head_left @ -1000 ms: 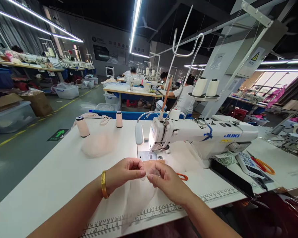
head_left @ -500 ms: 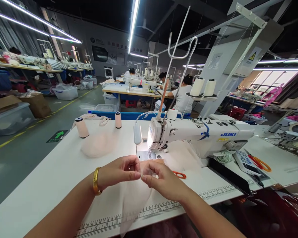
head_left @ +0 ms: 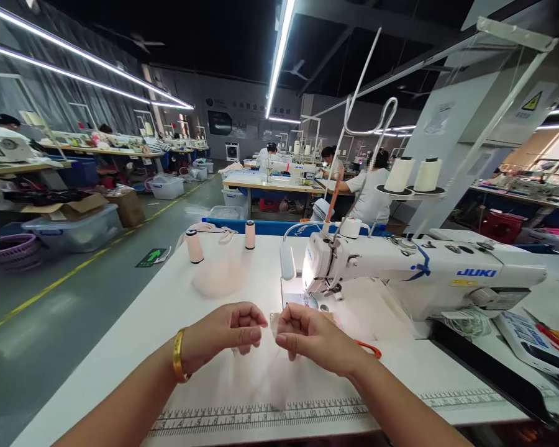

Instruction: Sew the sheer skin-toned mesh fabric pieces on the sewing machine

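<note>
My left hand [head_left: 235,329], with a gold bangle at the wrist, has thumb and curled fingers closed in a pinch on sheer pale fabric [head_left: 263,379]. My right hand [head_left: 314,338] pinches the same fabric, a small bit of it showing at the fingertips. A narrow gap separates the two hands. The fabric hangs blurred and see-through below them, over the white table. Just behind the right hand stands a white sewing machine [head_left: 377,261], its needle area lit. Orange-handled scissors [head_left: 370,349] lie partly hidden beyond the right wrist.
Two pink thread cones [head_left: 195,247] and a sheer pale piece [head_left: 221,276] are on the table's left. More pale fabric [head_left: 368,304] lies under the machine arm. A black tray [head_left: 489,369] sits at right. A printed ruler [head_left: 261,417] runs along the front edge.
The view has swung left, so the machine and table things appear farther right. My hands have drawn slightly apart, and the fabric has shifted between them.
</note>
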`<state>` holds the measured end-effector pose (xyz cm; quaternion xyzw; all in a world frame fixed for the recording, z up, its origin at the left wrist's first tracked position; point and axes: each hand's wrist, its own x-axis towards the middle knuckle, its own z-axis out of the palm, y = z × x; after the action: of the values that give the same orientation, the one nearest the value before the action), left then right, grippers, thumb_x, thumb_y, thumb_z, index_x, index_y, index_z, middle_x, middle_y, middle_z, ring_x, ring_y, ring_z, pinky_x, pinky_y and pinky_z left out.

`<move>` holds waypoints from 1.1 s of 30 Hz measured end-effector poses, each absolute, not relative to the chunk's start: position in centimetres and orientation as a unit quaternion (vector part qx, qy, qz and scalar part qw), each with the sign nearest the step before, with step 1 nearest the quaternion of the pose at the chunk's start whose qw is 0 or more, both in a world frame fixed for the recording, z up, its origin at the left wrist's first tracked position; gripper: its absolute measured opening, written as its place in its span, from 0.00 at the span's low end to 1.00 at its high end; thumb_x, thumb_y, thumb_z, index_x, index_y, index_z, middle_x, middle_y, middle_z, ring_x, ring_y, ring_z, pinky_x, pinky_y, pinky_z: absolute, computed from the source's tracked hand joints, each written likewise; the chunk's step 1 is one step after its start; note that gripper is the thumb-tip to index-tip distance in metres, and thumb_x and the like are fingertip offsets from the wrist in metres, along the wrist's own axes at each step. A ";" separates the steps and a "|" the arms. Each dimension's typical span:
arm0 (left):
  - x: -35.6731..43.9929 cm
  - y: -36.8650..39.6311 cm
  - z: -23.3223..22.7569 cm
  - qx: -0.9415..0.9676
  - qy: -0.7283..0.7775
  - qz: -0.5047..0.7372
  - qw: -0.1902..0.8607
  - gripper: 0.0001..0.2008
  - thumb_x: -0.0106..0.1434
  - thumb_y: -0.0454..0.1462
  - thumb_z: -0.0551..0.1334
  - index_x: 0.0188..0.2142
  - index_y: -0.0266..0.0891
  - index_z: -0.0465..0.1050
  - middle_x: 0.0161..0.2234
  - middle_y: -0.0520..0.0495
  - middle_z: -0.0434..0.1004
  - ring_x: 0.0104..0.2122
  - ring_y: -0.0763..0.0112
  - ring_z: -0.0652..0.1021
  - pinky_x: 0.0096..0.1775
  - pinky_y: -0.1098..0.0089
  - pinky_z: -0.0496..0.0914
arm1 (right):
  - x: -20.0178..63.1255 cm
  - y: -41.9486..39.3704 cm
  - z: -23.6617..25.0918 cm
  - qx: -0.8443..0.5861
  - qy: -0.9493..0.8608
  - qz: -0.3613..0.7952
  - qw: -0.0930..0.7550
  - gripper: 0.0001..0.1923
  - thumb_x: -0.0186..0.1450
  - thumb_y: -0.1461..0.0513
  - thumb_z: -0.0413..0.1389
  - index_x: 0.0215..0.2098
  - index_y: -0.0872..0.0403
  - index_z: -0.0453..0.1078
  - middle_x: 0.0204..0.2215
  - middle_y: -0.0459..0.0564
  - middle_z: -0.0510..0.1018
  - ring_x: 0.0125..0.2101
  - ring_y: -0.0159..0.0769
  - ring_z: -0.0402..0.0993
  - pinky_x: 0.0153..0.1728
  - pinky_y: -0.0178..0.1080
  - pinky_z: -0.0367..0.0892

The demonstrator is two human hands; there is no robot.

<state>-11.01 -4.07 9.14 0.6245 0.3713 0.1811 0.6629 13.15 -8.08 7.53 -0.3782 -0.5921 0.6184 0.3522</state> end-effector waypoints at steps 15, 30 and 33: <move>-19.8 5.9 8.7 0.647 0.569 0.360 0.357 0.26 0.62 0.61 0.62 0.33 0.40 0.68 0.22 0.59 0.64 0.20 0.76 0.64 0.23 0.72 0.58 | 4.0 4.0 5.8 -0.427 -0.557 0.551 0.451 0.18 0.63 0.47 0.60 0.36 0.52 0.65 0.22 0.40 0.72 0.22 0.31 0.69 0.27 0.34 0.60; -20.1 9.4 5.4 0.761 0.576 0.298 0.010 0.16 0.72 0.41 0.55 0.54 0.42 0.74 0.58 0.41 0.76 0.62 0.52 0.71 0.66 0.54 0.61 | -0.8 13.8 3.1 -0.560 -0.564 0.452 0.405 0.18 0.74 0.56 0.59 0.58 0.55 0.70 0.55 0.55 0.76 0.49 0.43 0.77 0.49 0.50 0.76; -19.1 9.2 4.7 0.806 0.543 0.233 0.025 0.25 0.64 0.48 0.64 0.59 0.44 0.73 0.62 0.42 0.74 0.63 0.49 0.70 0.65 0.52 0.63 | -0.4 14.0 2.8 -0.573 -0.577 0.423 0.400 0.17 0.74 0.55 0.59 0.58 0.55 0.71 0.54 0.54 0.76 0.48 0.42 0.78 0.48 0.49 0.77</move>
<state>-19.11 9.16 4.71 0.8061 0.5434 0.2330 0.0247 -0.43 13.97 2.77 -0.5729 -0.5769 0.4232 0.3998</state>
